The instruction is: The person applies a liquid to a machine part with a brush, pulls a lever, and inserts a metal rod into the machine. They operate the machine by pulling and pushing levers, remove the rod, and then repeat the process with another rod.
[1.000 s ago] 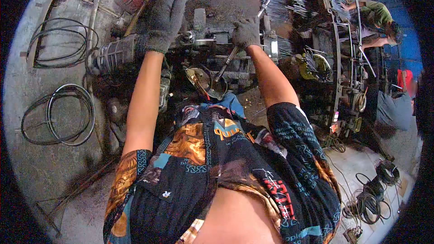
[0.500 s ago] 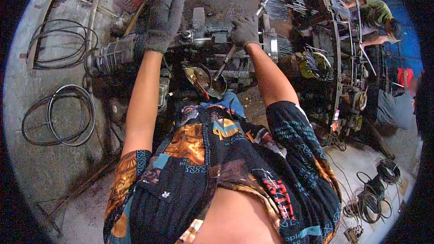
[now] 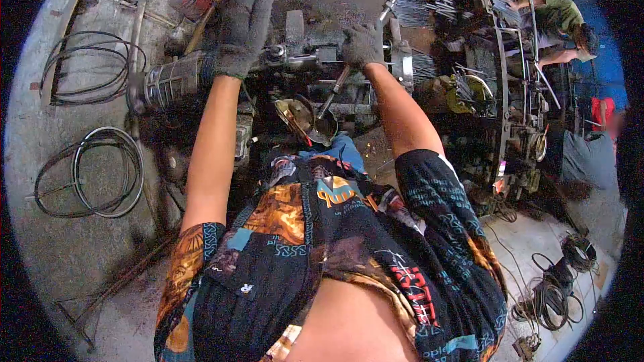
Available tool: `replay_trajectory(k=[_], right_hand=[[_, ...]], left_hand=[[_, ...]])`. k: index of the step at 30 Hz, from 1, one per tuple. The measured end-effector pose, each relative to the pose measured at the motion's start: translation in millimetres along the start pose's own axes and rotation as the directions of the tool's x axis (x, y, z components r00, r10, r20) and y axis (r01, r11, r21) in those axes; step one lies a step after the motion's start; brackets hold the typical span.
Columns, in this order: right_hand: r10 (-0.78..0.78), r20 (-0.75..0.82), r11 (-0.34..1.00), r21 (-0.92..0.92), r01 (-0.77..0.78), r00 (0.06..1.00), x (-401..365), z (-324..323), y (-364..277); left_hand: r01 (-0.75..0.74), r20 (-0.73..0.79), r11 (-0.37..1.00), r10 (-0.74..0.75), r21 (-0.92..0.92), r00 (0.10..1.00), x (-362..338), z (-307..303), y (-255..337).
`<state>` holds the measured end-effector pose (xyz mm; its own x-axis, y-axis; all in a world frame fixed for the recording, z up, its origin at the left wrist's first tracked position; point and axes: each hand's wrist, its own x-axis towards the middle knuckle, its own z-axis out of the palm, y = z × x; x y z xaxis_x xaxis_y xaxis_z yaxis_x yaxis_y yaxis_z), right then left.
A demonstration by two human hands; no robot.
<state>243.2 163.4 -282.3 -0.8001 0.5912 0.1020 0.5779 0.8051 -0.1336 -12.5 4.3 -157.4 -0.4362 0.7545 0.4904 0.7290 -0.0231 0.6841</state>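
Note:
My left hand [image 3: 236, 53], in a dark grey work glove, rests at the left part of a dark metal machine [image 3: 305, 60], beside its ribbed motor [image 3: 176, 82]. Its glove fingers look stretched out and away from me. In a matching glove, my right hand [image 3: 362, 45] is wrapped round a long metal lever [image 3: 340, 84] that slants from upper right to lower left. A round metal flange [image 3: 402, 66] stands just right of that hand. Below the machine's middle sits a dark pan [image 3: 325, 127] with a second dish [image 3: 295, 116] next to it.
Cable coils [image 3: 107, 171] lie on the floor at left. Metal rods [image 3: 409, 5] are piled at upper right near a rack [image 3: 502, 94]. A yellow container [image 3: 469, 94] holds metal pieces. Another person [image 3: 560, 17] works beyond the rack. More black coils [image 3: 550, 295] lie at lower right.
The view has shifted very slightly. Both hands keep nearly the same places, and my right hand still grips the lever.

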Motion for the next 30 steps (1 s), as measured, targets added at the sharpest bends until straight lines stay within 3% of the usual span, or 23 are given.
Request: replay_trajectory(k=[2, 4, 6, 8, 9, 11, 17, 27, 30], right_hand=[[-0.034, -0.095, 0.999, -0.015, 0.033, 0.995, 0, 5, 3], [-0.018, -0.027, 1.0, 0.0, 0.018, 0.999, 2, 19, 8], [-0.002, 0.041, 1.0, 0.014, 0.002, 0.999, 3, 18, 7], [0.025, 0.08, 0.998, -0.057, -0.021, 0.996, 1, -5, -2], [0.025, 0.083, 0.998, -0.055, -0.021, 0.996, 0, 0, 0], [-0.009, -0.02, 0.998, -0.058, 0.008, 1.0, 0, 10, 5], [0.031, 0.043, 0.998, -0.06, -0.028, 0.999, 1, 8, 3], [0.02, -0.017, 1.0, 0.015, -0.02, 1.0, 0, 3, 6], [0.041, 0.111, 0.999, -0.015, -0.04, 0.993, 1, 2, 6]], left_hand=[[-0.007, 0.003, 1.0, 0.007, 0.025, 1.0, 1, -1, 2], [-0.014, 0.008, 0.998, 0.013, 0.055, 1.0, 2, -2, 6], [-0.078, -0.057, 0.996, 0.076, -0.033, 0.995, 4, -1, 8], [-0.023, -0.03, 0.999, 0.021, -0.039, 0.999, 3, -2, 10], [0.034, -0.001, 0.999, -0.034, -0.042, 0.999, 1, -2, 9], [0.008, -0.019, 0.999, -0.009, -0.036, 1.0, 1, -1, 8], [-0.016, -0.015, 1.0, 0.017, 0.012, 1.0, 2, -1, 3], [-0.047, -0.018, 0.998, 0.047, -0.036, 0.999, 2, -1, 5], [0.029, 0.034, 0.998, -0.027, -0.047, 0.999, 3, -3, 7]])
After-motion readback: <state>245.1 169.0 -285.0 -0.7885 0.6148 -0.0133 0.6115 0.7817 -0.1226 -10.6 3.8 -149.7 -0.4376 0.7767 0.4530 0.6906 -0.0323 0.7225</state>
